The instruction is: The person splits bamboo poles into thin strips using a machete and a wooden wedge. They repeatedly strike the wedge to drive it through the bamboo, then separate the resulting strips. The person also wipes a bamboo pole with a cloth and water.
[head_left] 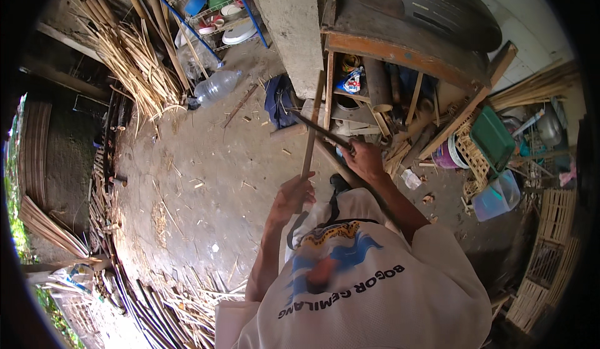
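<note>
My left hand (294,194) is closed around the lower end of a flat bamboo strip (309,147), which points up and away from me. My right hand (364,159) grips a long, dark, narrow knife (326,133). Its blade slants to the upper left and crosses the strip; whether the two touch, I cannot tell. Below the knife, a thicker bamboo pole (336,160) runs back beside my right forearm. Just beyond the blade tip, a dark blue cloth (279,102) lies on the floor by the pillar.
A concrete pillar (287,30) and a wooden shelf (394,52) stand ahead. Bundled bamboo strips (134,67) lean at the far left, near a clear plastic bottle (217,87). At right are a green tray (492,137) and a clear bin (497,197). Shavings litter the concrete floor (206,155).
</note>
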Action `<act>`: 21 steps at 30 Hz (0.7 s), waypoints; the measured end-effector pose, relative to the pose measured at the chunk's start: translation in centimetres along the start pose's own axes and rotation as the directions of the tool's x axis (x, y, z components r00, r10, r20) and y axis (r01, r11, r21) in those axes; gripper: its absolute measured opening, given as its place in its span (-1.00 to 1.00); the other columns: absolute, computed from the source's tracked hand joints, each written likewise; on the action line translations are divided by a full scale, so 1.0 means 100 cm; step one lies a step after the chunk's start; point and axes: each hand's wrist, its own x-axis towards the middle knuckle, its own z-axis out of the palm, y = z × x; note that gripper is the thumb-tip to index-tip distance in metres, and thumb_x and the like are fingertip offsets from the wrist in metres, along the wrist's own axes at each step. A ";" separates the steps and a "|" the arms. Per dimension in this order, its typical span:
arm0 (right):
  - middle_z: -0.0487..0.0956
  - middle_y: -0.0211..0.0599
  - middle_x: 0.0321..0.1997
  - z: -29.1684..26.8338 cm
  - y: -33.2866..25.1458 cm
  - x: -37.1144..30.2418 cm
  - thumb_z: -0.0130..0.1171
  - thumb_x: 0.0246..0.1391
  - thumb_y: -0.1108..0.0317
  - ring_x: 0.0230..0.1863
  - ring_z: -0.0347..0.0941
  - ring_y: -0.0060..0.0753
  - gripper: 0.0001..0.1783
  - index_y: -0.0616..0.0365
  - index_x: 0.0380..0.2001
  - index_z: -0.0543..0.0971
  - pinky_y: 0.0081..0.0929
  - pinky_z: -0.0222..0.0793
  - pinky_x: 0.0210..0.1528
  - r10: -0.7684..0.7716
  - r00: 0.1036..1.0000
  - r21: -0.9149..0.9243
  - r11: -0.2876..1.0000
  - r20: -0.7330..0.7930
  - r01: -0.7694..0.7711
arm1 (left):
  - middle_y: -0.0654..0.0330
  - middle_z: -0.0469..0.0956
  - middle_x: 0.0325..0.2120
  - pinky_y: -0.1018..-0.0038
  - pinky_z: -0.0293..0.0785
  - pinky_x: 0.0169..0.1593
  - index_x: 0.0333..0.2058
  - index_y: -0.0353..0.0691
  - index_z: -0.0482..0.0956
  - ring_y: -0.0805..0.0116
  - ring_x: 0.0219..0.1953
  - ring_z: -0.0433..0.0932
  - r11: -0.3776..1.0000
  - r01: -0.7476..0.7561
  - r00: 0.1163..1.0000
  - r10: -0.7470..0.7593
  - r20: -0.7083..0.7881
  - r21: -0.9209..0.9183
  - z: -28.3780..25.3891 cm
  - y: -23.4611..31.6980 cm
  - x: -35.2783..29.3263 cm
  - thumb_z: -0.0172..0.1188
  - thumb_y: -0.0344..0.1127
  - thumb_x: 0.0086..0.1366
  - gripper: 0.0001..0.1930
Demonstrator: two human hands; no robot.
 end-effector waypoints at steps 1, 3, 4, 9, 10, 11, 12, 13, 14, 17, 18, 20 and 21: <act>0.60 -0.09 -0.50 0.002 -0.010 -0.012 0.26 0.10 0.07 -0.41 0.58 0.03 -0.67 0.13 -0.30 0.60 -0.15 0.51 -0.33 -0.039 0.999 0.010 0.999 0.029 0.038 | 0.26 0.51 -0.42 0.58 0.40 -0.41 0.19 -0.39 0.38 0.51 -0.51 0.44 0.999 -0.011 1.000 0.012 -0.007 0.040 0.000 0.000 -0.005 0.11 -0.25 0.37 -0.52; 0.60 -0.11 -0.48 0.015 -0.031 -0.037 0.29 0.05 0.11 -0.36 0.58 0.03 -0.71 0.12 -0.36 0.57 -0.08 0.49 -0.30 -0.086 0.995 0.021 0.996 0.058 0.085 | 0.30 0.48 -0.49 0.54 0.36 -0.48 0.08 -0.35 0.48 0.54 -0.55 0.43 0.987 -0.039 0.998 0.046 -0.042 0.157 -0.002 0.005 -0.021 0.08 -0.26 0.42 -0.64; 0.60 -0.12 -0.47 0.016 -0.047 -0.048 0.30 0.04 0.11 -0.35 0.58 0.03 -0.71 0.13 -0.39 0.57 -0.06 0.49 -0.29 -0.085 0.992 0.016 0.996 0.096 0.084 | 0.32 0.47 -0.52 0.52 0.34 -0.52 0.03 -0.32 0.53 0.56 -0.57 0.42 0.977 -0.061 0.995 0.075 -0.062 0.206 -0.002 0.005 -0.027 0.07 -0.27 0.44 -0.69; 0.61 -0.22 -0.50 0.025 -0.098 -0.101 0.32 -0.02 0.12 -0.41 0.59 -0.04 -0.75 0.07 -0.44 0.60 -0.11 0.50 -0.34 -0.108 0.977 -0.051 0.992 0.183 0.119 | 0.22 0.39 -0.64 0.41 0.26 -0.57 -0.29 -0.35 0.54 0.49 -0.63 0.35 0.822 -0.219 0.922 0.350 -0.163 0.526 -0.007 -0.027 -0.069 0.10 -0.28 0.40 -0.79; 0.62 -0.21 -0.48 0.028 -0.102 -0.111 0.33 -0.05 0.13 -0.40 0.59 -0.04 -0.75 0.06 -0.42 0.62 -0.10 0.50 -0.33 -0.076 0.983 -0.083 0.992 0.165 0.091 | 0.19 0.38 -0.66 0.40 0.25 -0.56 -0.34 -0.36 0.53 0.49 -0.63 0.34 0.766 -0.262 0.888 0.429 -0.164 0.587 -0.004 -0.032 -0.079 0.11 -0.28 0.39 -0.78; 0.63 -0.21 -0.47 0.033 -0.106 -0.120 0.34 -0.08 0.14 -0.39 0.60 -0.04 -0.76 0.05 -0.41 0.63 -0.09 0.51 -0.32 -0.046 0.988 -0.115 0.991 0.148 0.063 | 0.18 0.37 -0.66 0.39 0.25 -0.56 -0.30 -0.36 0.54 0.48 -0.63 0.33 0.770 -0.223 0.903 0.395 -0.171 0.598 -0.005 -0.038 -0.087 0.11 -0.29 0.38 -0.79; 0.64 -0.20 -0.45 0.036 -0.107 -0.127 0.35 -0.10 0.15 -0.38 0.60 -0.03 -0.76 0.05 -0.40 0.65 -0.08 0.51 -0.31 -0.018 0.991 -0.146 0.989 0.132 0.037 | 0.16 0.37 -0.66 0.39 0.26 -0.55 -0.26 -0.36 0.56 0.48 -0.63 0.33 0.772 -0.183 0.915 0.360 -0.181 0.608 -0.008 -0.044 -0.093 0.11 -0.30 0.38 -0.80; 0.64 -0.20 -0.45 0.039 -0.108 -0.134 0.34 -0.10 0.16 -0.37 0.60 -0.02 -0.76 0.04 -0.38 0.66 -0.08 0.51 -0.30 0.010 0.992 -0.174 0.985 0.125 0.012 | 0.15 0.36 -0.66 0.39 0.26 -0.55 -0.22 -0.36 0.57 0.48 -0.63 0.32 0.768 -0.140 0.926 0.324 -0.192 0.625 -0.011 -0.046 -0.101 0.11 -0.31 0.37 -0.80; 0.65 -0.19 -0.44 0.041 -0.107 -0.140 0.34 -0.10 0.16 -0.37 0.60 0.00 -0.76 0.03 -0.37 0.67 -0.07 0.52 -0.28 0.036 0.992 -0.203 0.979 0.120 -0.011 | 0.16 0.37 -0.66 0.39 0.27 -0.54 -0.18 -0.34 0.59 0.50 -0.62 0.33 0.779 -0.150 0.928 0.323 -0.185 0.609 -0.012 -0.048 -0.108 0.11 -0.32 0.37 -0.80; 0.65 -0.12 -0.45 0.058 -0.058 -0.144 0.31 -0.03 0.14 -0.39 0.61 0.10 -0.74 0.06 -0.34 0.68 -0.08 0.54 -0.27 0.225 0.971 -0.250 0.939 -0.078 -0.237 | 0.23 0.38 -0.65 0.40 0.27 -0.54 -0.05 -0.28 0.61 0.54 -0.61 0.33 0.808 -0.168 0.945 0.295 -0.141 0.565 -0.012 -0.051 -0.131 0.12 -0.31 0.38 -0.74; 0.65 -0.10 -0.48 0.051 -0.031 -0.136 0.30 -0.01 0.13 -0.40 0.60 0.12 -0.72 0.10 -0.34 0.68 -0.08 0.54 -0.28 0.348 0.919 -0.217 0.898 -0.186 -0.384 | 0.26 0.39 -0.65 0.42 0.27 -0.54 -0.01 -0.26 0.61 0.55 -0.61 0.32 0.819 -0.157 0.955 0.269 -0.128 0.553 -0.016 -0.056 -0.147 0.11 -0.30 0.38 -0.72; 0.63 -0.04 -0.51 0.027 0.033 -0.130 0.30 -0.01 0.12 -0.39 0.61 0.12 -0.70 0.17 -0.43 0.67 -0.09 0.53 -0.33 0.466 0.831 -0.199 0.822 -0.304 -0.533 | 0.32 0.39 -0.64 0.44 0.26 -0.55 0.03 -0.24 0.60 0.59 -0.61 0.31 0.827 -0.134 0.967 0.229 -0.109 0.547 -0.032 -0.063 -0.171 0.11 -0.29 0.39 -0.69; 0.62 -0.03 -0.52 0.018 0.023 -0.127 0.29 0.00 0.11 -0.39 0.61 0.11 -0.69 0.18 -0.45 0.66 -0.10 0.53 -0.34 0.405 0.876 -0.225 0.857 -0.262 -0.464 | 0.35 0.39 -0.63 0.46 0.26 -0.55 0.04 -0.24 0.60 0.60 -0.61 0.31 0.833 -0.121 0.970 0.216 -0.115 0.540 -0.041 -0.074 -0.175 0.11 -0.29 0.39 -0.69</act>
